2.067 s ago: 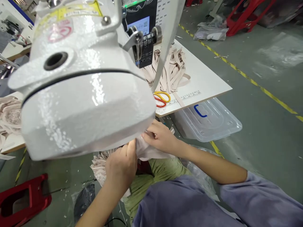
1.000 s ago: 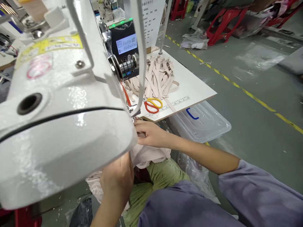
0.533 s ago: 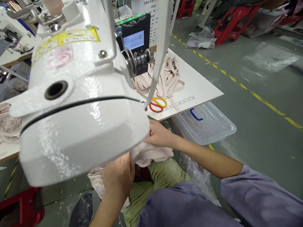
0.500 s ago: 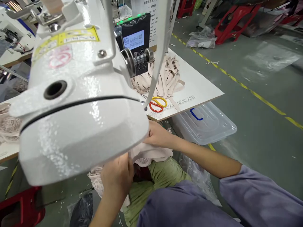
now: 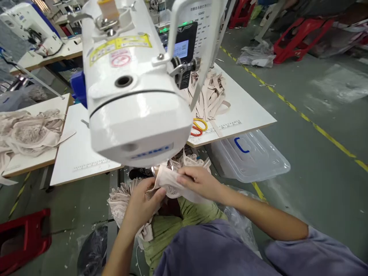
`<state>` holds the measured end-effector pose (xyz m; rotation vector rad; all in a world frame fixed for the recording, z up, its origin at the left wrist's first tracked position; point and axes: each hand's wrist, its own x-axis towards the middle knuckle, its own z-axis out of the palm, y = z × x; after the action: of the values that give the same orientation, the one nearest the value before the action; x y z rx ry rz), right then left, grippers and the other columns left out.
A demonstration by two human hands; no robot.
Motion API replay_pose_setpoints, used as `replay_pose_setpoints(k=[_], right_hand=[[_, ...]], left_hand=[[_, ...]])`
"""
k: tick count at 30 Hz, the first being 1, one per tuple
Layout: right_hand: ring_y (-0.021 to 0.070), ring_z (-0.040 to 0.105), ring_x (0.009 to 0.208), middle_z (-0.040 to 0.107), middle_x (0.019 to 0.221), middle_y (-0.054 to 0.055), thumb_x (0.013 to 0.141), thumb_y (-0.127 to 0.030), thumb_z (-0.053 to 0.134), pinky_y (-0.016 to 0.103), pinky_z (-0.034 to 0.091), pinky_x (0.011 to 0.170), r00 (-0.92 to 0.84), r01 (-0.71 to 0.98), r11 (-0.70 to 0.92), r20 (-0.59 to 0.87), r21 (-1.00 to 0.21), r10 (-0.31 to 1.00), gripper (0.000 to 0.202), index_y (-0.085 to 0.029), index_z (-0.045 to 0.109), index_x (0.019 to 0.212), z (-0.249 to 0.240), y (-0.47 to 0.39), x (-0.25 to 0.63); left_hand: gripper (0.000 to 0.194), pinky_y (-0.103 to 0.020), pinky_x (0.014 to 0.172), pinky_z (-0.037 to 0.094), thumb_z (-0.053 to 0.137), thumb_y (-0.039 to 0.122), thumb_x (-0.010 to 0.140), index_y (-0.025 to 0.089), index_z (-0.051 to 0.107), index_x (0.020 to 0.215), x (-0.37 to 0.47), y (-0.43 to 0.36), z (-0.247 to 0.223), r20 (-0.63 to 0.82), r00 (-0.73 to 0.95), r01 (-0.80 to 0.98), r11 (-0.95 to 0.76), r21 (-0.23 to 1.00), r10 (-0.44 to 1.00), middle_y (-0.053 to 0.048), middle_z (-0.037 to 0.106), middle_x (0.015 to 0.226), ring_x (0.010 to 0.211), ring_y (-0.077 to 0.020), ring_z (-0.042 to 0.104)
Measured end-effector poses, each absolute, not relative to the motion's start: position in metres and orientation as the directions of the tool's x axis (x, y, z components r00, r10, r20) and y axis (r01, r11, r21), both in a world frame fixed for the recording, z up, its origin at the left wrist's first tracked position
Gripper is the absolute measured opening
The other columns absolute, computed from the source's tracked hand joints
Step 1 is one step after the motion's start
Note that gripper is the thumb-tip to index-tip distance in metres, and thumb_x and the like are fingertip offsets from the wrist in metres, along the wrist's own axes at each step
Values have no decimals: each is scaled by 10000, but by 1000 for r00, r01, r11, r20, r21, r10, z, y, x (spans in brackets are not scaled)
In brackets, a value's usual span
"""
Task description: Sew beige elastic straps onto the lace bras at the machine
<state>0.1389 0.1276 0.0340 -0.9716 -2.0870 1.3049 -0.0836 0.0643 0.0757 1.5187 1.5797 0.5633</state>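
Gripping beige fabric piece (image 5: 172, 184) both hands, below sewing machine (image 5: 135, 115) front edge; floor open rightward

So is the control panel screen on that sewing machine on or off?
On: the control panel screen glows pale blue, with a green light strip above it.

Sewing machine (image 5: 135, 99), white, mounted on the worktop (image 5: 247, 107). Beige straps (image 5: 211, 96) piled behind it; scissors (image 5: 198, 126) with yellow and red handles laid beside them. Clear bin lid (image 5: 253, 157) seen below the worktop edge. Lace garments (image 5: 28, 130) heaped far left. Red stool (image 5: 23, 237) on the floor.
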Motion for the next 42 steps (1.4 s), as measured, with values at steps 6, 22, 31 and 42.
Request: replay_pose_setpoints(k=[6,22,31,42], right_hand=[[97,426,602,466,668,-31,945,-471,543,234,343,569,-740,32,-15,-34,-999,671,336,-174,586,794,47,67,109],[208,620,928,651,983,49,875,-322,660,361,507,838,-471,51,50,21,-997,882,109,-218,655,908,-46,70,49],[144,573,648,637,781,17,943,-405,572,293,486,619,-543,253,379,194,-890,817,222,-227,652,1048,-37,72,81],[171,689,855,746,925,52,946,-221,564,293,557,738,-473,206,668,525,-715,708,165,-220,728,942,-35,81,80]], left_hand=[[345,-251,672,470,525,449,956,183,736,1021,-103,31,81,-286,105,269,250,930,952,-31,694,826,739,-163,606],[330,-304,722,487,567,480,888,170,671,846,-106,20,-9,-260,-339,333,373,866,904,-48,665,783,774,-201,618],[302,-244,677,456,530,472,938,198,656,955,-82,14,10,-242,-333,277,339,899,911,-17,644,805,740,-157,589],[369,-250,629,399,479,499,954,195,632,809,-74,24,16,-278,-191,409,334,849,941,-4,618,731,700,-163,554]])
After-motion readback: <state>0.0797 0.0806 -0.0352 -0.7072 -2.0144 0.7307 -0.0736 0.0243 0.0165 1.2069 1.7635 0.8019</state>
